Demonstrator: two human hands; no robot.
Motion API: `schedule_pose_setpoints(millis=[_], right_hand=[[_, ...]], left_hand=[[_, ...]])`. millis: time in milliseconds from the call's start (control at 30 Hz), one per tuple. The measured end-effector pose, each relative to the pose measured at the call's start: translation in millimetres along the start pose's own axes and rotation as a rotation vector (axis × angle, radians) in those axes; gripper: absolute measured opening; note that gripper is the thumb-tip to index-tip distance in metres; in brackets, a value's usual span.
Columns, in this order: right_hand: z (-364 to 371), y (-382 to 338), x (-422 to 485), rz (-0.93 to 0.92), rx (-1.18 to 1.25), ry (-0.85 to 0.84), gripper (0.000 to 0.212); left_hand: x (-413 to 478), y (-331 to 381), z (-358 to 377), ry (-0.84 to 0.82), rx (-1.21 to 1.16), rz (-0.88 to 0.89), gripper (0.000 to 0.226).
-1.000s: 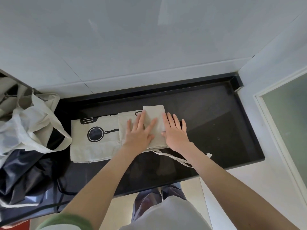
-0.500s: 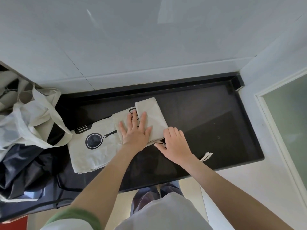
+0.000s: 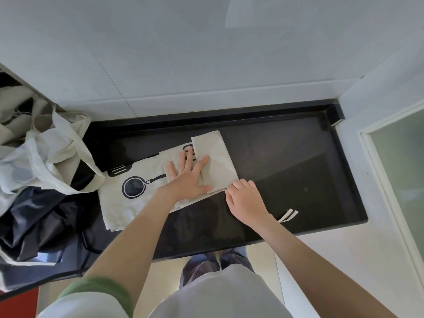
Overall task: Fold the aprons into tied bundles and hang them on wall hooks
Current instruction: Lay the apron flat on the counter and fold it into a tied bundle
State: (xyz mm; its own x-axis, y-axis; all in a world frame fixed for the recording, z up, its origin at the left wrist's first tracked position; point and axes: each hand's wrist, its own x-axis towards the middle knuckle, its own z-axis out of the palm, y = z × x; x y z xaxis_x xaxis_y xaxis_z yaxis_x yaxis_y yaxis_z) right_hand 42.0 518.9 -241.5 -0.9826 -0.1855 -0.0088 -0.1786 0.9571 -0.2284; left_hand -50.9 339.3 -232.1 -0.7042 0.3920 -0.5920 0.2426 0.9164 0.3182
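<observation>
Apron (image 3: 137, 198) lies part-folded on the black counter (image 3: 298, 166), pressed by the left hand (image 3: 187, 179), fingers spread flat. The right hand (image 3: 245, 200) curls its fingers at the near corner, grip hidden; heaped bags (image 3: 46, 152) crowd the left.

Apron (image 3: 137, 198) on the counter (image 3: 298, 157) — left of middle
On its folded right part, left hand (image 3: 185, 177) laid flat; at the near right corner, right hand (image 3: 245, 200). Strap ends (image 3: 288, 215) further right, by the front edge. Heap of cloth (image 3: 46, 145) far left, against the apron — wall (image 3: 206, 53) behind.
</observation>
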Motion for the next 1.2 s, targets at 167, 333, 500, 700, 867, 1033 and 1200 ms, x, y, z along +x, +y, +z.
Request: schedule_pose_setpoints(millis=[167, 333, 500, 700, 867, 1033, 1200], right_hand=[[-15.0, 4.1, 11.0, 0.355, 0.256, 0.004, 0.018], [-30.2, 1.9, 50.8, 0.685, 0.725, -0.147, 0.034], [-41.2, -9.3, 81.4, 0.766, 0.935, -0.384, 0.020], [-55.9, -45.8, 74.0, 0.285, 0.648, -0.277, 0.009], [-47.8, -63.2, 69.7, 0.021, 0.526, -0.442, 0.023], [-34.1, -60.1, 66.1, 0.007, 0.477, -0.442, 0.047], [-5.6, -63.1, 62.9, -0.071, 0.202, -0.503, 0.064]], left_hand=[[-3.9, 0.3, 4.2, 0.052, 0.011, 0.038, 0.098], [-9.7, -4.0, 11.6, 0.205, -0.065, 0.164, 0.082], [-15.8, -8.4, 10.9, 0.248, -0.322, 0.280, 0.080], [-24.1, 18.5, -15.9, 0.401, -1.170, -0.055, 0.062], [-21.1, 22.5, -35.3, 0.402, -1.248, -0.409, 0.032], [-34.9, -5.9, -23.2, 0.207, -1.688, -0.527, 0.041], [-41.2, -17.4, -9.2, 0.236, -1.840, -0.465, 0.035]])
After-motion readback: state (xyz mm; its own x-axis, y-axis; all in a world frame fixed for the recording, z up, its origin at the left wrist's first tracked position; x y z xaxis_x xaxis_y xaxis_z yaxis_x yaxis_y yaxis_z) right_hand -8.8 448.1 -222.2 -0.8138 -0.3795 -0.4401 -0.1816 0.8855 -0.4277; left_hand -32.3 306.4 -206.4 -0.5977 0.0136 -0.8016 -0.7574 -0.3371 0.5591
